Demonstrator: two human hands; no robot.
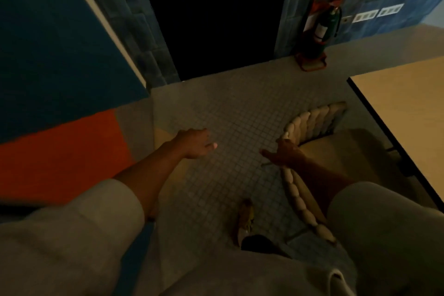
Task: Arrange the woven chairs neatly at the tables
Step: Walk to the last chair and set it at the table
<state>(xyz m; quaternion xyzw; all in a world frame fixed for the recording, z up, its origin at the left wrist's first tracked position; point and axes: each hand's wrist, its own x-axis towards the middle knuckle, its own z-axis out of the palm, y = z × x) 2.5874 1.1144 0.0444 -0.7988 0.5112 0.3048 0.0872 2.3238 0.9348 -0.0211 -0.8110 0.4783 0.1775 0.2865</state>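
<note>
A woven chair [310,122] with a pale braided rim stands at the right, its seat tucked toward the light wooden table [408,113]. My right hand [283,154] grips the curved top of the chair's backrest, thumb pointing left. My left hand [195,143] hovers free over the tiled floor, left of the chair, fingers relaxed and holding nothing. The chair's legs are hidden below the seat and my arm.
A dark doorway [216,14] opens straight ahead. A fire extinguisher [324,24] in a red stand sits by the blue tiled wall. A blue and orange panel [55,103] fills the left side. My foot [245,218] is on the small-tiled floor [230,108].
</note>
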